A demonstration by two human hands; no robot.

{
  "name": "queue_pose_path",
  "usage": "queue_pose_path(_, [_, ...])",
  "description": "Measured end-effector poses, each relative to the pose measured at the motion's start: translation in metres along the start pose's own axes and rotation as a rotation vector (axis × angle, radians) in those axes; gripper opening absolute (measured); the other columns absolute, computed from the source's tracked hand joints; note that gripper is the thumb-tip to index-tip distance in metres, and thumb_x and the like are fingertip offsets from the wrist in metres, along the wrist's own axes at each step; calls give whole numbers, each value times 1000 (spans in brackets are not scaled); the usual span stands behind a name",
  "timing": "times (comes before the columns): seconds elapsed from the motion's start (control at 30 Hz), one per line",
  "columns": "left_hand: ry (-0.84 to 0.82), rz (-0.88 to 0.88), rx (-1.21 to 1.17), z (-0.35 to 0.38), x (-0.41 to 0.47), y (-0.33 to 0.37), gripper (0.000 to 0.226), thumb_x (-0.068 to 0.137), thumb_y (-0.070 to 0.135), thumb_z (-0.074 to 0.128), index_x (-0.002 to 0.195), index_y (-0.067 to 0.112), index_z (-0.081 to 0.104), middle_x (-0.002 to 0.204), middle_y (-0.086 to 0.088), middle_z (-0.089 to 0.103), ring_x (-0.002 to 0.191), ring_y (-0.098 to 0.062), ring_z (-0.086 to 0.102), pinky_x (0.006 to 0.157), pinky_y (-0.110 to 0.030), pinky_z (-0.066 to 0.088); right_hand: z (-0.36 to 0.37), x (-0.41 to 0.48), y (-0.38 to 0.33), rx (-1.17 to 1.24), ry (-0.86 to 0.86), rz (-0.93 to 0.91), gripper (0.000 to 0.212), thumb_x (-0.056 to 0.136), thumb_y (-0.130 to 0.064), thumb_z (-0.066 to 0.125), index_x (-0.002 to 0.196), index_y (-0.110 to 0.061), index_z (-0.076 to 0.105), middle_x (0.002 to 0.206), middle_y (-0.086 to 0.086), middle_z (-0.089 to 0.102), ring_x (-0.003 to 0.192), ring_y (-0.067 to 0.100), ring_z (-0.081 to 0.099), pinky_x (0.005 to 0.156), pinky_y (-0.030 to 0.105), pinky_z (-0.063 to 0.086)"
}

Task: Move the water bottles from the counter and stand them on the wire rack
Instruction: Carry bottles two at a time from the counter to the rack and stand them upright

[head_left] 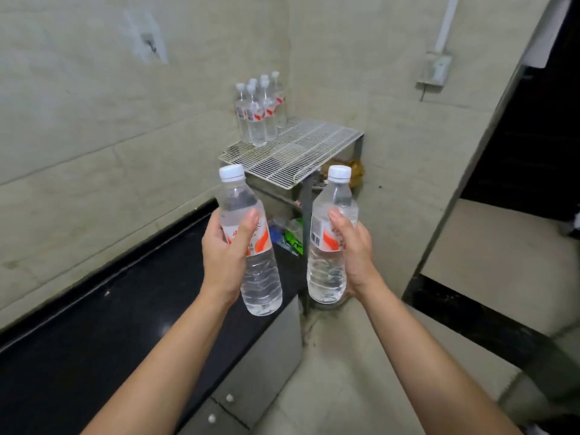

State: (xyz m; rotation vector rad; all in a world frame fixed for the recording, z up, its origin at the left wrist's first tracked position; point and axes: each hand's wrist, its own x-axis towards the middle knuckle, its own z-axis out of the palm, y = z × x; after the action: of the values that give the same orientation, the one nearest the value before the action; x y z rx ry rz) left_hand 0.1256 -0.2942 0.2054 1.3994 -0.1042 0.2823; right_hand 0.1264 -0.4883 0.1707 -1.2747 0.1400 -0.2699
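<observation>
My left hand grips a clear water bottle with a white cap and a red-and-white label, held upright in the air. In my right hand is a second, matching water bottle, also upright. Both bottles hang in front of and below the white wire rack in the corner. Several more bottles stand upright at the rack's back left corner, against the wall.
The black counter runs along the left wall, with a grey cabinet under its end. Clutter in green and blue lies beneath the rack. A dark doorway and a black threshold are on the right.
</observation>
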Motion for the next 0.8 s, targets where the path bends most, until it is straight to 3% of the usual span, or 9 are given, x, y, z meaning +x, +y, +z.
queue_pose_path(0.13, [55, -3, -19, 52, 66, -38, 37, 76, 46, 73, 104, 22, 66, 87, 5, 72, 77, -8, 69, 70, -25, 54, -30, 69, 8, -56, 27, -56, 59, 71, -55, 75, 115, -17, 69, 107, 9, 76, 102, 30, 72, 95, 47, 55])
queue_pose_path(0.2, [49, 22, -19, 76, 107, -55, 42, 74, 53, 73, 105, 26, 65, 93, 3, 73, 84, -12, 71, 75, -29, 57, -39, 110, 8, -80, 44, -65, 62, 70, -56, 75, 115, -14, 68, 103, 6, 76, 96, 23, 73, 90, 41, 56])
queue_pose_path(0.3, [34, 78, -19, 112, 177, -80, 46, 76, 55, 72, 113, 31, 62, 110, -5, 73, 101, -21, 71, 88, -37, 58, -42, 181, 5, -142, 88, -96, 62, 70, -61, 75, 114, -17, 68, 106, 9, 76, 100, 30, 73, 93, 48, 57])
queue_pose_path(0.37, [11, 90, -23, 133, 222, -92, 46, 77, 55, 73, 116, 32, 60, 116, -7, 71, 106, -23, 70, 91, -41, 57, -40, 227, -2, -160, 99, -106, 58, 70, -61, 75, 112, -21, 69, 106, 10, 76, 100, 30, 73, 90, 45, 58])
queue_pose_path(0.5, [-30, 129, 5, 174, 304, -101, 43, 78, 51, 72, 115, 34, 57, 109, 6, 70, 99, -7, 69, 84, -26, 54, -36, 316, -21, -141, 125, -121, 48, 71, -60, 71, 105, -26, 69, 105, 10, 76, 100, 30, 73, 91, 44, 58])
queue_pose_path(0.63, [-100, 126, 76, 200, 368, -107, 37, 90, 50, 67, 119, 41, 46, 116, 13, 65, 108, 2, 65, 92, -25, 52, -33, 393, -30, -166, 140, -138, 40, 76, -61, 67, 100, -30, 69, 101, 3, 76, 98, 24, 74, 93, 48, 58])
queue_pose_path(0.8, [-98, 131, 141, 225, 431, -132, 38, 92, 53, 63, 124, 46, 44, 123, 17, 65, 119, -12, 65, 102, -47, 53, -29, 493, -28, -270, 45, -184, 51, 75, -69, 61, 98, -24, 66, 97, 4, 74, 92, 23, 72, 88, 49, 58])
